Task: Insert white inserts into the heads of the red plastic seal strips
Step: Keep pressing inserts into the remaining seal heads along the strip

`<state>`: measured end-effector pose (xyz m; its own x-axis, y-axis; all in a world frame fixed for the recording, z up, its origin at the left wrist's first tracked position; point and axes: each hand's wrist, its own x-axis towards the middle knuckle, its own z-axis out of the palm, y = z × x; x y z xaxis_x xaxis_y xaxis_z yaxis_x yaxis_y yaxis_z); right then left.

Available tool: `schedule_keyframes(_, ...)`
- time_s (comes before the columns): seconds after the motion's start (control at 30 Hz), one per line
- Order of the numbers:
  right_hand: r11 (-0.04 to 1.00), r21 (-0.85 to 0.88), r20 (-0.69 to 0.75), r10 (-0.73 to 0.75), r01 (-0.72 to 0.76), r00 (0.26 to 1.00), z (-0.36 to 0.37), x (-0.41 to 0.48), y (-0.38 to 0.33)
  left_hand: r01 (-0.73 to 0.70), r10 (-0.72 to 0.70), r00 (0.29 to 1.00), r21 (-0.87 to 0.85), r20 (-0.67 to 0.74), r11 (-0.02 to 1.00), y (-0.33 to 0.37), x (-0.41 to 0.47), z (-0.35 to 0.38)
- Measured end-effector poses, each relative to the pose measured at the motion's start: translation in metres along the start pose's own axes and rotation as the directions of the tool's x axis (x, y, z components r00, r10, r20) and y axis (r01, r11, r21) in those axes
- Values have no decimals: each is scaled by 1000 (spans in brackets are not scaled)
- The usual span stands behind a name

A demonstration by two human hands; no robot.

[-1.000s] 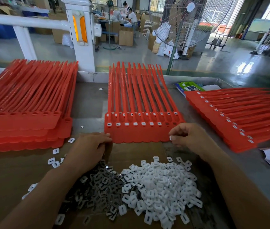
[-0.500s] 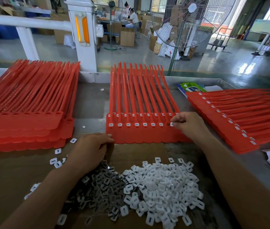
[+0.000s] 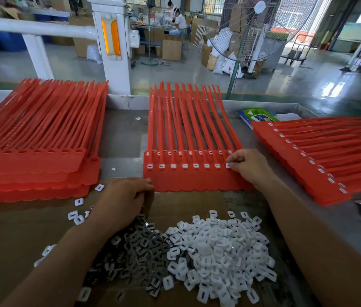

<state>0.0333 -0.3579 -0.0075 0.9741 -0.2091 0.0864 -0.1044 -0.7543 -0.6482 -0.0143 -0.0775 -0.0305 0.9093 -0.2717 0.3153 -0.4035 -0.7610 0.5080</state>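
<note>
Right hand [image 3: 249, 167]: grip narrow, white insert [image 3: 228, 165] pinched at the fingertips and held against the rightmost head of the centre strip sheet [image 3: 188, 176]. Seven heads to its left are seen fitted. Left hand [image 3: 124, 198] is laid at the sheet's near-left corner, fingers curled; what its grip holds cannot be told. Loose insert pile [image 3: 217, 247] is heaped on cardboard [image 3: 20, 240] on the desk [image 3: 124, 134], touching the grey metal pieces [image 3: 135, 251].
</note>
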Motion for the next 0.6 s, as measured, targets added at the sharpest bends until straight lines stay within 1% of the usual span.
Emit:
schedule_keyframes(0.3,1000,-16,16,10,-10,1000,1,1,0,-6,6,1000,1,-1,1000,1,0,0)
schedule_keyframes(0.5,999,31,-34,26,-25,999,4,4,2,-6,6,1000,4,-2,1000,1,0,0)
schedule_keyframes(0.6,999,26,-44,24,-23,999,4,6,3,-4,4,1000,4,-3,1000,1,1,0)
